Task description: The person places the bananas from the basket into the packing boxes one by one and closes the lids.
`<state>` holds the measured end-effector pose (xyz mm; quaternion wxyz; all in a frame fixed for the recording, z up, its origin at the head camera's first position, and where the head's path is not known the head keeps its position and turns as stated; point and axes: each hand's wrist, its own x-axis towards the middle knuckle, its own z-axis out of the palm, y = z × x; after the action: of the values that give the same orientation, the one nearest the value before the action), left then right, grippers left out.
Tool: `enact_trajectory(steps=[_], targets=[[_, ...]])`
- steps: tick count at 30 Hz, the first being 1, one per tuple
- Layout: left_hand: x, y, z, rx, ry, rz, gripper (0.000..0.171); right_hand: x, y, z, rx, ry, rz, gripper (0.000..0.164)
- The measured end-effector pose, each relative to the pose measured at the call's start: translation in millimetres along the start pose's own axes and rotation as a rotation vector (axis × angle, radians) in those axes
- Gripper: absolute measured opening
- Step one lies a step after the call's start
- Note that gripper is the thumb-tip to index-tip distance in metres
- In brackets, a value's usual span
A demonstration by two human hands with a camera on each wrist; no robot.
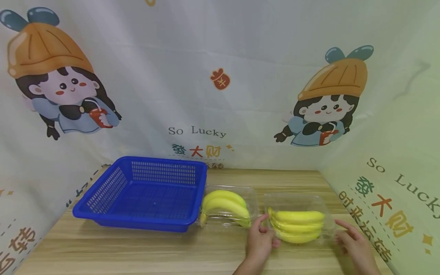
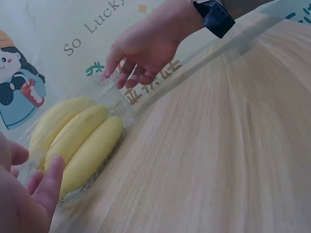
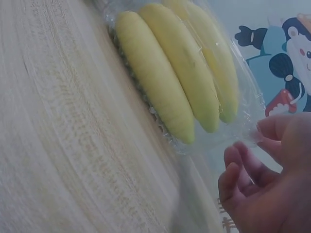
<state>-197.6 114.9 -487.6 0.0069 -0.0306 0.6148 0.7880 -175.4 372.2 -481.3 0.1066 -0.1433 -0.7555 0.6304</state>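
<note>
Three or so bananas (image 1: 299, 217) lie side by side in a clear plastic box (image 1: 328, 233) at the right of the table. My left hand (image 1: 259, 240) pinches the box's left end, near the banana stems, with its other fingers spread beside the fruit. At the opposite end my right hand (image 1: 355, 246) holds a corner of the clear plastic between thumb and forefinger (image 3: 272, 127), the remaining fingers bent below it. In the left wrist view the yellow bananas (image 2: 90, 145) show through the plastic, with the right hand (image 2: 150, 46) over the far end.
Left of my hands is a second clear box (image 1: 252, 198) with yellow bananas (image 1: 225, 202). Beside it stands a blue plastic basket (image 1: 192, 220) with slotted sides, nothing inside. A printed cloth (image 1: 247, 107) hangs behind and along both sides of the wooden table (image 1: 144, 248).
</note>
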Motion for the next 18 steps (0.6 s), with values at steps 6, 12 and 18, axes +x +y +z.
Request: enact_trajectory(steps=[6, 12, 18], targets=[[-3.5, 1.0, -8.8, 0.08, -0.065, 0.007, 0.052, 0, -7, 1, -0.22, 0.099, -0.098, 0.037], [-11.6, 4.2, -15.9, 0.152, -0.118, 0.025, 0.053, 1, -15, 2, -0.302, 0.149, -0.121, 0.04], [-19.0, 8.8, -20.7, 0.221, -0.166, 0.014, 0.052, -2, -20, 4, -0.391, 0.176, -0.12, 0.038]])
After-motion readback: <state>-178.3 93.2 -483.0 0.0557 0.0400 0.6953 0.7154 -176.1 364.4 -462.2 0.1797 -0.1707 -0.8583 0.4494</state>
